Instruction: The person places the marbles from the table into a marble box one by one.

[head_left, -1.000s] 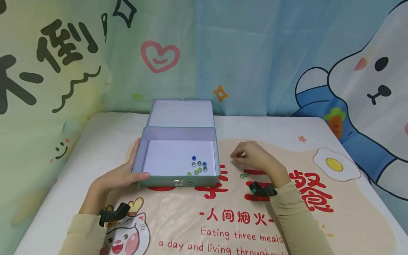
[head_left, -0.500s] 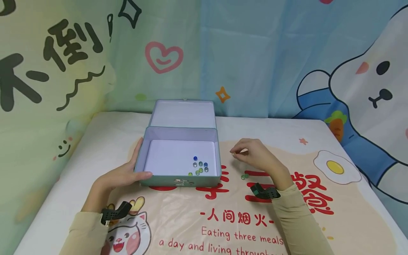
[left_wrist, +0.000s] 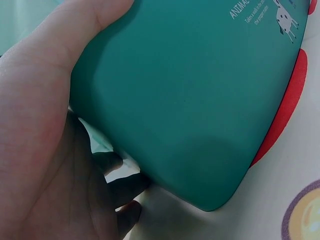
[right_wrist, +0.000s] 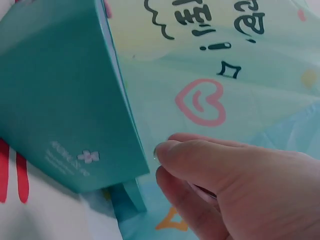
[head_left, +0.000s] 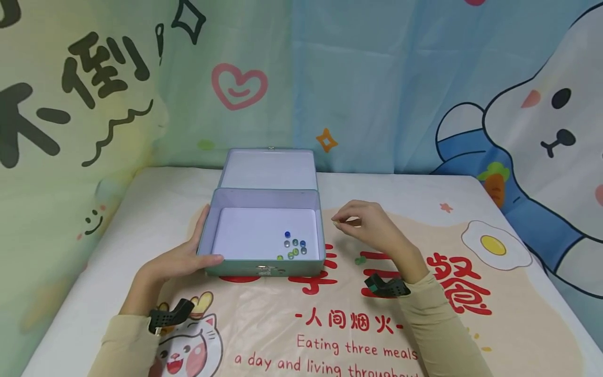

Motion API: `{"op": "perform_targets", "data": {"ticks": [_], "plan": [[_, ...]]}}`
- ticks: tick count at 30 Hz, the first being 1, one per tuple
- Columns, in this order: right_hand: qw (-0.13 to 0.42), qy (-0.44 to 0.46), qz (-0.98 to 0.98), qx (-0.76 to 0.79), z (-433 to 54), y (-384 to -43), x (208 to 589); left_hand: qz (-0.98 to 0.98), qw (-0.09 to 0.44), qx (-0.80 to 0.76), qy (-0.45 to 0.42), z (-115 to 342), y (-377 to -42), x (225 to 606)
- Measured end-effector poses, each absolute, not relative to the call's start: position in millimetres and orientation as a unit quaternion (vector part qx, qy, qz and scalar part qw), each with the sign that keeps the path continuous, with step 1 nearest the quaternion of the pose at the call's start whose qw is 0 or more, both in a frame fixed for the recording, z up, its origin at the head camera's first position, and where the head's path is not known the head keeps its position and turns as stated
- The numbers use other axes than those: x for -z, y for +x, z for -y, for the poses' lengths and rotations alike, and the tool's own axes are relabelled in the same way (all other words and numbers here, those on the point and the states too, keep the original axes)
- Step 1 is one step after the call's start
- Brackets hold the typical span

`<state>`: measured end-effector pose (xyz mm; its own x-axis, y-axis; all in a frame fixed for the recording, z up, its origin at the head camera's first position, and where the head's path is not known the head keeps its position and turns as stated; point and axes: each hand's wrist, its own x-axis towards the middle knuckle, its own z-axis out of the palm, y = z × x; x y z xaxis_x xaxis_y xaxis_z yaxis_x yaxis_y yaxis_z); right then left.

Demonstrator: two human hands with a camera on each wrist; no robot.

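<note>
A green tin box (head_left: 265, 269) with a white inside stands on the table, its hinged lid (head_left: 268, 168) up at the back. Several blue, clear and green glass marbles (head_left: 295, 252) lie in its right front part. My left hand (head_left: 176, 257) holds the box at its left front corner, thumb over the front rim and fingers along the left side. To the right of the box and above the tabletop, my right hand (head_left: 369, 224) pinches a small glassy marble (right_wrist: 156, 156) between thumb and fingertips, which mostly hide it. Green marbles (head_left: 360, 260) lie on the table below that hand.
The printed tablecloth (head_left: 264, 324) carries red lettering, a fried egg and a cartoon cat. Behind the table hangs a printed curtain (head_left: 358, 94). A dark wrist device (head_left: 387, 286) is strapped on the right wrist, another (head_left: 170, 315) on the left.
My right hand has moved a little left and up, closer to the box, with the marble pinched. The left hand stays on the box, and the marbles inside lie as before.
</note>
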<state>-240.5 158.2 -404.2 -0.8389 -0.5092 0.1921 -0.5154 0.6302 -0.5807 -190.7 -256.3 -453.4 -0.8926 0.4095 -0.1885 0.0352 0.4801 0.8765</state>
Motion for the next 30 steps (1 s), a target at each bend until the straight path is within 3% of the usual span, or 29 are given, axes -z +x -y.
{"op": "perform_targets", "data": {"ticks": [14, 30], "plan": [[0.012, 0.282, 0.901, -0.33, -129, -232, 404, -0.837, 0.191, -0.496, 0.131, 258, -191, 453], [0.022, 0.26, 0.909, -0.324, -79, -249, 404, -0.84, 0.187, -0.494, 0.126, 257, -191, 454]]}}
